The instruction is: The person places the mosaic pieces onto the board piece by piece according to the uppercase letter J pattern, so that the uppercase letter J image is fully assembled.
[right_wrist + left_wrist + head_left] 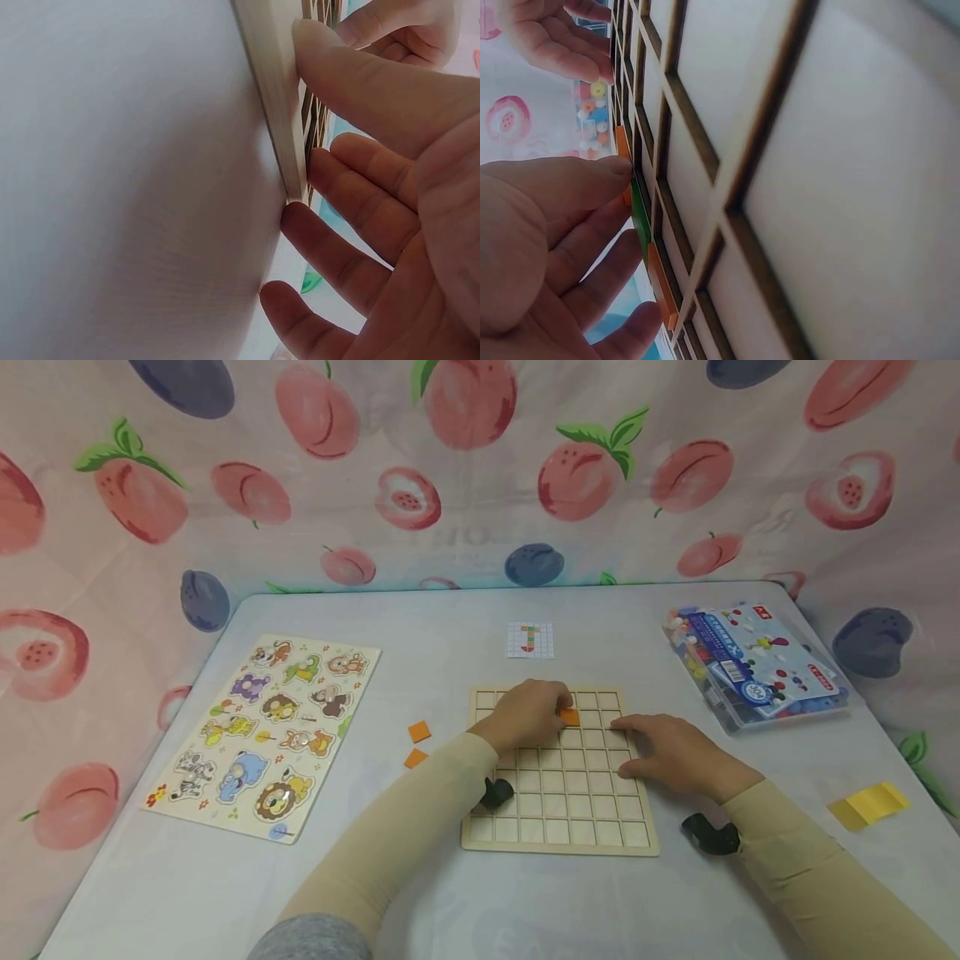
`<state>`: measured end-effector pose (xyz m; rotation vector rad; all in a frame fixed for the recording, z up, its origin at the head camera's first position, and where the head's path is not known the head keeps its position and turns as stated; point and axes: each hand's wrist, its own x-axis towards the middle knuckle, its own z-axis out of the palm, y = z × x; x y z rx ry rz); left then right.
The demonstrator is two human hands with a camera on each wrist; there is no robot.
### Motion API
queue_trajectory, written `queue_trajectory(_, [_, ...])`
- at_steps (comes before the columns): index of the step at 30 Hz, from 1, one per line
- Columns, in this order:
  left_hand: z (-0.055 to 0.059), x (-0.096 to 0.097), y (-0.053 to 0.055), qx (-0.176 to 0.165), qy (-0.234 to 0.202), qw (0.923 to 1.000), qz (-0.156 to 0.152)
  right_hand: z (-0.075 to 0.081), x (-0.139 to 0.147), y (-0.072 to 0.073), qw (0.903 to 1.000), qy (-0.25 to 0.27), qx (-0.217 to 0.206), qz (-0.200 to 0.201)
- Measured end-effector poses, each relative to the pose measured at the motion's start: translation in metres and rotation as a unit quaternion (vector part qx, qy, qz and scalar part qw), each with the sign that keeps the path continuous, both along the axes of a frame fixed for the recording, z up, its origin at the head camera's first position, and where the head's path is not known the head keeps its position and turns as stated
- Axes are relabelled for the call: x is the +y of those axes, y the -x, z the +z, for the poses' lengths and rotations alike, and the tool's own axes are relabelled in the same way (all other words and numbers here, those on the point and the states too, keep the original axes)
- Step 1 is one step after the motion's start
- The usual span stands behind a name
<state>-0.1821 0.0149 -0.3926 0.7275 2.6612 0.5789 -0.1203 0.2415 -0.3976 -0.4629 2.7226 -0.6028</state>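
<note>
My left hand [525, 714] is over the upper part of a wooden grid board [558, 853], its thumb and forefinger pinching a small orange square tile [569, 717]. In the left wrist view a green tile [640, 214] and another orange tile [662, 285] sit on the grid in line with it, under the fingers. At the board's right edge rests my right hand [678, 752], with thumb and fingers spread and relaxed. The right wrist view has its thumb [322, 45] touching the wooden rim. Two loose orange tiles [419, 731] lie left of the board.
A small pattern card [529, 640] lies behind the board. To the left is an animal puzzle board [273, 739]. A clear plastic box [757, 664] of coloured pieces stands at the back right, and a folded yellow paper [870, 806] lies at the right edge.
</note>
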Motion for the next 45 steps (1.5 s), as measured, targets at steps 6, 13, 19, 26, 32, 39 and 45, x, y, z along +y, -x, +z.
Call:
queue_trajectory(6, [-0.001,0.0,0.0,-0.001,0.0,1.0,0.004,0.001,-0.001,0.0,1.0,0.001,-0.002,-0.003])
queue_trajectory(13, [-0.002,-0.001,-0.001,-0.001,-0.003,1.0,0.008,0.002,-0.001,0.0,1.0,0.001,-0.003,-0.002])
queue_trajectory(19, [-0.001,-0.003,-0.001,-0.014,-0.014,0.9997,0.016,0.003,-0.001,-0.001,1.0,0.005,-0.003,0.002])
queue_trajectory(26, [0.004,-0.01,-0.004,-0.023,-0.024,0.9991,0.025,0.002,0.001,-0.001,0.9999,0.007,0.005,0.008])
queue_trajectory(32, [0.01,-0.021,-0.006,-0.014,-0.015,0.9994,0.027,0.001,0.001,-0.001,0.9999,0.006,0.009,0.011])
queue_trajectory(39, [0.019,-0.032,-0.009,-0.004,-0.024,0.9993,0.03,0.0,0.0,-0.001,1.0,-0.002,0.006,0.007])
queue_trajectory(45, [0.02,-0.043,-0.011,0.004,-0.043,0.9987,0.026,0.001,0.001,-0.002,1.0,0.0,0.007,0.005])
